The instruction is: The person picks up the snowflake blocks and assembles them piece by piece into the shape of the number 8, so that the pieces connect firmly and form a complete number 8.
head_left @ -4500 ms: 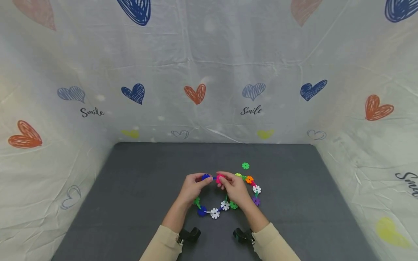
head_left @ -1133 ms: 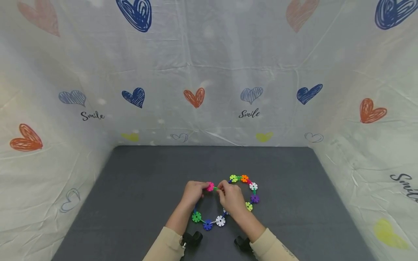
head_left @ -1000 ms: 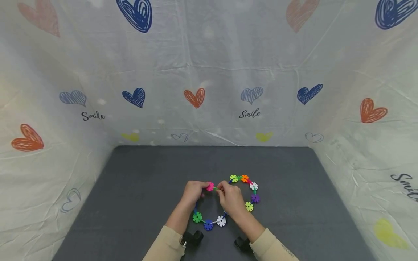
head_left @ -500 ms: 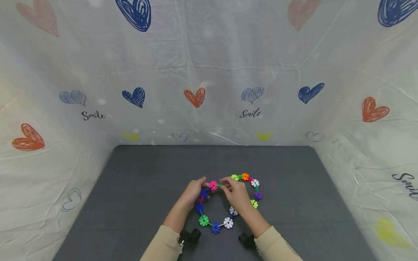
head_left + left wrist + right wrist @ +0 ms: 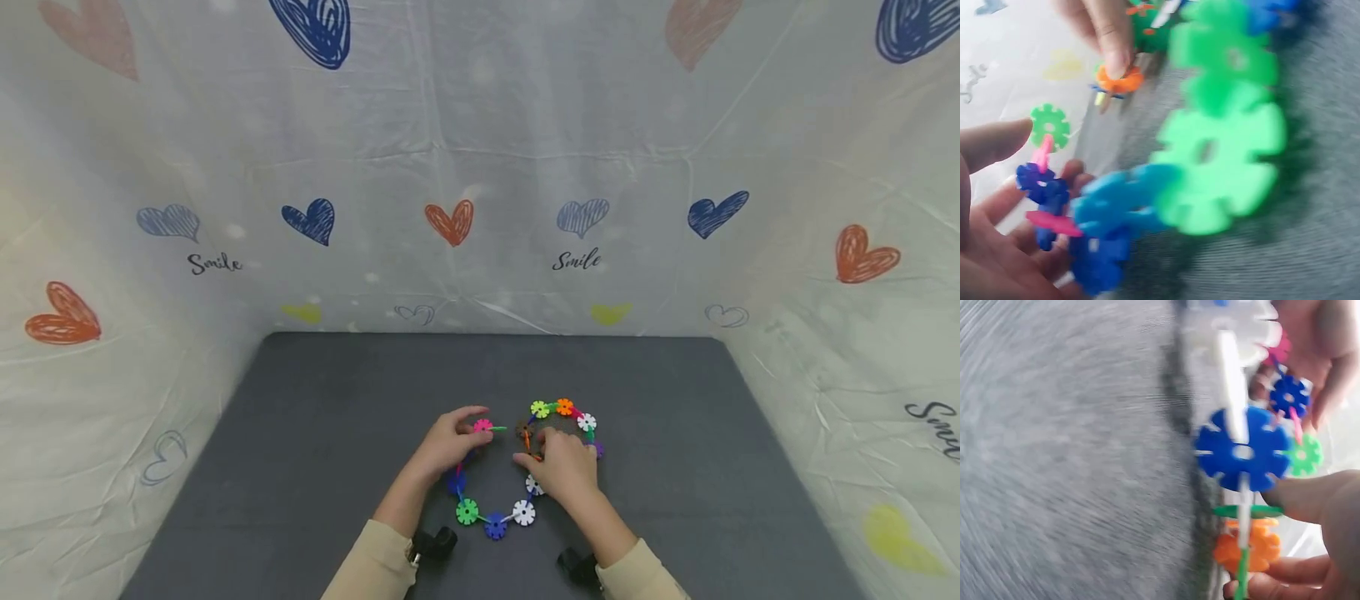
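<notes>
Notched plastic snowflake discs are linked edge to edge into a chain (image 5: 495, 525) on the dark table. My left hand (image 5: 441, 440) holds its left end. A pink disc (image 5: 482, 426) lies between index finger and thumb there, with a green disc (image 5: 499, 428) edge-on at its right. In the left wrist view, blue discs (image 5: 1094, 265) rest against the curled fingers. My right hand (image 5: 567, 465) is at the chain's other side, its finger and thumb around an orange disc (image 5: 1119, 81). A brown disc (image 5: 524, 429) sits just beyond its fingertips. The right palm hides part of the chain.
The chain curves on at right through yellow-green (image 5: 540, 409), orange (image 5: 565, 407), white (image 5: 587, 422) and purple discs. A pale cloth with printed hearts (image 5: 449, 222) stands round the table's (image 5: 337, 400) back and sides.
The right hand let go of the green disc beside the pink one and moved right and nearer, to the brown and orange discs. Earlier, a green disc lay loose at the back; that spot is bare now.
</notes>
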The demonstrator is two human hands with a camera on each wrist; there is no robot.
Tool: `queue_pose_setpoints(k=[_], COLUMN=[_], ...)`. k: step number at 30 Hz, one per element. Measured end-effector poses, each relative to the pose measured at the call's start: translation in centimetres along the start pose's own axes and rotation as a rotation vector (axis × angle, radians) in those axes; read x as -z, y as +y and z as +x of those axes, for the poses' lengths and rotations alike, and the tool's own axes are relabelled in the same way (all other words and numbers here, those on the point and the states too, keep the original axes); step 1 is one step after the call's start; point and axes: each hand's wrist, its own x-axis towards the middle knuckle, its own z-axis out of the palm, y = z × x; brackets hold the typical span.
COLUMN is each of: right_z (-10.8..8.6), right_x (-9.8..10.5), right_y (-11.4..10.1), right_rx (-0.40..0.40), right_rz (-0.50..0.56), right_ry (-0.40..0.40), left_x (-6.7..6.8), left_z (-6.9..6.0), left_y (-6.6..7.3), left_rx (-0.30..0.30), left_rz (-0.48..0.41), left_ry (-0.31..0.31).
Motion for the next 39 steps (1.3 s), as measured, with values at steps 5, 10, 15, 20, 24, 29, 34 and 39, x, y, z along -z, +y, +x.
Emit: queue_pose_setpoints(k=[5,10,15,20,24,29,34,39], right_z=[0.1,-0.2,-0.7,-0.3,0.0,0.2,0.3,0.8], right_x=[-0.5,-0.1,0.3,-0.3,-0.7,-0.7,-0.5,-0.5], right_y=[-0.9,-0.8,-0.8,-0.5,-0.4,-0.5,-0.7,-0.7], right_rx=[0.038,0.057,0.058,0.17,0.253,0.315,0.346,0.397], right_rz=[-0.04,-0.093,-0.115,-0.056,-0.025,-0.014,-0.051,-0.11], right_ry=[-0.002,-0.039,-0.043,0.07,0.114,0.104,0.099,0.116], left_x=[-1.0,-1.7,-1.9,-2.5,-3.1,-3.5,-3.6,-3.7], left_z=[-0.2,-0.8,-1.1,-1.0,-0.8,-0.9,-0.9,-0.9], left_y=[-0.2,0.3,0.3,0.3,0.1,-0.2,-0.2,-0.2], left_rx=[-0.105,-0.067,-0.155,-0.202,-0.179,-0.197,-0.258,-0.348], left_rz=[0.339,0.606,0.695,0.679,0.664,0.676,0.688,0.706], left_ry=[0.094,0.169,0.166,0.165,0.212,0.233,0.267,0.299])
